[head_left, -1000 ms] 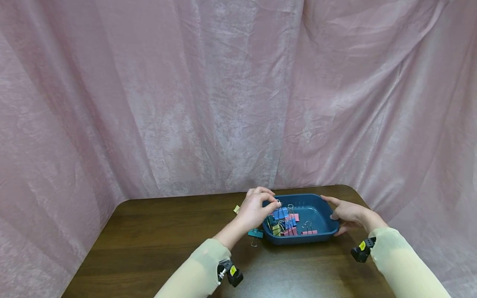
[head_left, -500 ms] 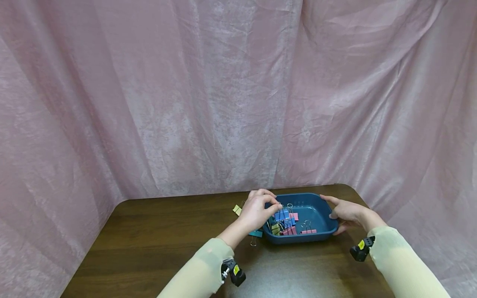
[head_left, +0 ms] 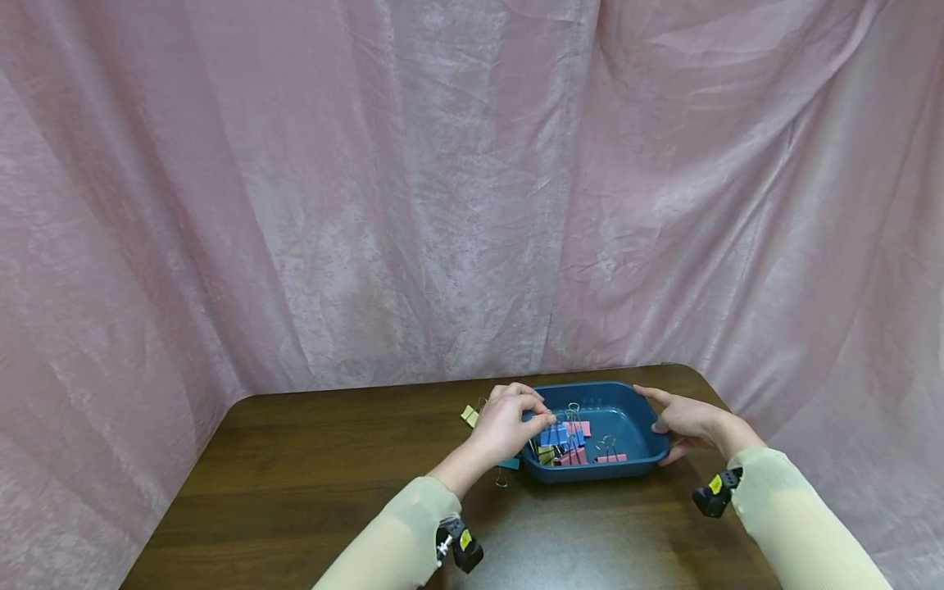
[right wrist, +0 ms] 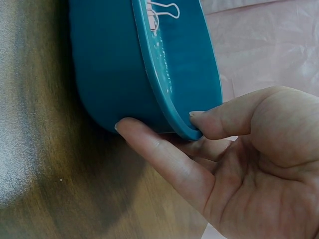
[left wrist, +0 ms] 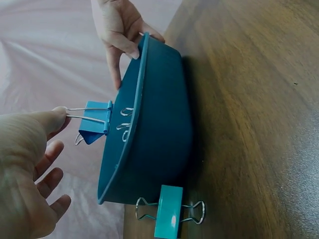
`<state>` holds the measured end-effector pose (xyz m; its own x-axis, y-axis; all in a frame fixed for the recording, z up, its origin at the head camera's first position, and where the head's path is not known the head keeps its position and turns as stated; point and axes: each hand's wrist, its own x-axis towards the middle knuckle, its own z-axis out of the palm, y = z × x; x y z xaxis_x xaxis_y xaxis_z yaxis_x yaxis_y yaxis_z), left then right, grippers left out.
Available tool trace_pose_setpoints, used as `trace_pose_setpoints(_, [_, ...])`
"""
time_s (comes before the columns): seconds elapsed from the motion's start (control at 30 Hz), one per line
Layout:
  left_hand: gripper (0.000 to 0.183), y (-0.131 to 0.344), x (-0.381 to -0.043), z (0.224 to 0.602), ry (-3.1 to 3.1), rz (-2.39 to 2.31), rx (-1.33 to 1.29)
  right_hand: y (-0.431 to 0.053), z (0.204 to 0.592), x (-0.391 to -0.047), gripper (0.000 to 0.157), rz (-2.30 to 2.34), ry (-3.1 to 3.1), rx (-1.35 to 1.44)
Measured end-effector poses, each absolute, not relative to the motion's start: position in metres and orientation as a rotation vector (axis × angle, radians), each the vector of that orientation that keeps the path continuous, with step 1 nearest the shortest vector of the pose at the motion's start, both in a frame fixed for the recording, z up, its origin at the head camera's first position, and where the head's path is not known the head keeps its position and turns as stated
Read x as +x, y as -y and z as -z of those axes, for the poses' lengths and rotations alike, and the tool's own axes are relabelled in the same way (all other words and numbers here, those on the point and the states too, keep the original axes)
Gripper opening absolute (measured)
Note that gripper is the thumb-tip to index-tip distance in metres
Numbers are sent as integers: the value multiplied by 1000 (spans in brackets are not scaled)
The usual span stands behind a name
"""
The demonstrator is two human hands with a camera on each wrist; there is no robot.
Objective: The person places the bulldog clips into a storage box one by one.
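My left hand (head_left: 509, 422) pinches a blue binder clip (left wrist: 95, 119) by its wire handle, over the left end of a dark blue plastic tray (head_left: 642, 467). At the tray's right end my right hand (head_left: 689, 424) grips the rim, thumb inside and fingers against the outer wall (right wrist: 119, 74). Several binder clips lie in the tray, among them a pink clip (head_left: 611, 459) to the right and a yellow-green clip (head_left: 546, 455) at the left. In the left wrist view, wire handles of some clips poke up behind the rim.
On the table (head_left: 332, 467), a teal binder clip (left wrist: 169, 211) lies just outside the tray's left end. A yellow binder clip (head_left: 469, 415) is beyond my left wrist. Behind the table's far edge hangs a pink curtain (head_left: 442, 205).
My left hand has lowered slightly with the blue binder clip, now deeper over the other clips in the tray. The right hand keeps its grip on the rim, nearly still.
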<state>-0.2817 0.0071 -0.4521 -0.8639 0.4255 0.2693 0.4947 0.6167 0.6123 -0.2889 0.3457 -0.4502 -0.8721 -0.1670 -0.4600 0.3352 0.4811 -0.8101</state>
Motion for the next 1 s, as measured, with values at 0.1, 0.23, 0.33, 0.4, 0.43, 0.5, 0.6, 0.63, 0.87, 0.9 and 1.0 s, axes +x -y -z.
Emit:
trace_pose_setpoints(0.1, [13, -6, -281, 454, 2738, 1069, -785, -346, 451, -289, 83, 1379, -2251, 134])
trace_pose_setpoints(0.23, [12, -6, -280, 455, 2729, 1043, -800, -347, 452, -289, 83, 1377, -2256, 129])
trace_pose_setpoints(0.33, [12, -6, -280, 457, 2725, 1027, -811, -347, 452, -289, 83, 1375, -2257, 128])
trace_pose_setpoints(0.4, [13, -6, -280, 459, 2730, 1012, -816, -348, 452, -290, 83, 1373, -2259, 127])
trace_pose_setpoints(0.43, [13, -6, -280, 459, 2729, 1006, -818, -348, 452, -290, 83, 1371, -2260, 126])
trace_pose_setpoints(0.5, [12, -6, -280, 460, 2731, 988, -822, -348, 452, -290, 83, 1367, -2263, 125])
trace_pose_setpoints(0.6, [11, -6, -279, 461, 2732, 950, -830, -349, 452, -290, 83, 1362, -2266, 130])
trace_pose_setpoints(0.63, [10, -5, -279, 461, 2731, 938, -834, -349, 452, -290, 83, 1361, -2267, 133])
trace_pose_setpoints(0.87, [15, -3, -279, 462, 2732, 914, -856, -348, 452, -289, 84, 1367, -2260, 147])
trace_pose_setpoints(0.9, [17, -3, -279, 461, 2730, 928, -857, -348, 452, -289, 84, 1369, -2260, 149])
trace_pose_setpoints(1.0, [27, -2, -279, 460, 2723, 984, -852, -348, 452, -288, 84, 1371, -2258, 155])
